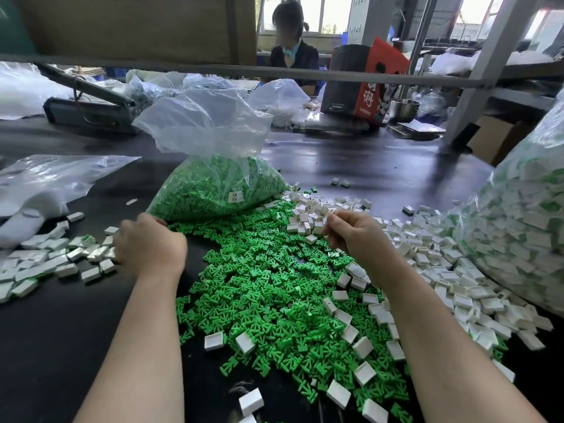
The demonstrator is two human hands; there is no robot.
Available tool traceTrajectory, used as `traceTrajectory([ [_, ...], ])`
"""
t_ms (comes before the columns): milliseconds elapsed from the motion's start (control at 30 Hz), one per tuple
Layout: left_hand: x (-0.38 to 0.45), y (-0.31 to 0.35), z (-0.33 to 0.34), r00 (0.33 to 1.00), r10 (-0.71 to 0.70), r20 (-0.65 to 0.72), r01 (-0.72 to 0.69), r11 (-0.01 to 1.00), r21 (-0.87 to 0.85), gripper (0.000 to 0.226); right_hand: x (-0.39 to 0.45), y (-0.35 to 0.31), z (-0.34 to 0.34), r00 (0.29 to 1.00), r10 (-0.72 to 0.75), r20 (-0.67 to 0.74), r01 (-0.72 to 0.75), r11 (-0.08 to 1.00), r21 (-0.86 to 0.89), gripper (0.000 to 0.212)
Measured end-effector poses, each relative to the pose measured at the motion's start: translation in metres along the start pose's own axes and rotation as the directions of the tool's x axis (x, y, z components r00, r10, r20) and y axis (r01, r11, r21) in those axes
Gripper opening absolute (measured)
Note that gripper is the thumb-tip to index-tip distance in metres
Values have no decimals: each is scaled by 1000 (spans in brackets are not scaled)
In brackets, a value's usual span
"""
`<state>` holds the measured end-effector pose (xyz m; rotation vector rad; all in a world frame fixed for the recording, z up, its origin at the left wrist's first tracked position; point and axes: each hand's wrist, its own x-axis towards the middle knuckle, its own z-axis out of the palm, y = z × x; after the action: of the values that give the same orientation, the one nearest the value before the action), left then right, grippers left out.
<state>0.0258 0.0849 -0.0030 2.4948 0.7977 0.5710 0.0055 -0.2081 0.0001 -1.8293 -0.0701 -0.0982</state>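
A heap of small green plastic clips [274,294] covers the middle of the black table [61,346]. White rectangular caps [457,285] lie spread to its right and over its far edge. My right hand [354,236] is above the far side of the heap and pinches a small white cap [331,214] at its fingertips. My left hand [149,242] hovers at the edge of a pile of white pieces with green inserts [45,264]. Its back faces the camera and its curled fingers are hidden. An open clear bag of green clips [219,190] stands behind the heap.
A large clear bag full of white-and-green pieces [525,233] bulges at the right edge. Crumpled clear bags [45,178] lie at the left. Across the table are a person [293,53], a black-and-red box [363,87], a metal bowl [403,106] and a dark machine [88,108].
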Motion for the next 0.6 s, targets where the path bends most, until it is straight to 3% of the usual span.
traceTrajectory([
  [100, -5, 13, 11, 978, 78, 193, -92, 994, 67, 51, 0, 1, 0, 1000, 6, -2, -6, 1000, -27, 32],
  [233, -8, 12, 26, 930, 27, 366, -89, 984, 153, 69, 0, 1, 1, 1000, 10, 9, -10, 999, -53, 32],
  [433, -10, 19, 28, 949, 122, 289, -151, 985, 80, 56, -1, 1, 3, 999, 22, 32, -20, 998, -64, 33],
  [600, -4, 6, 29, 968, -18, 252, 4, 998, 55, 70, -1, 1, 2, 999, 23, 28, -21, 997, -68, 33],
])
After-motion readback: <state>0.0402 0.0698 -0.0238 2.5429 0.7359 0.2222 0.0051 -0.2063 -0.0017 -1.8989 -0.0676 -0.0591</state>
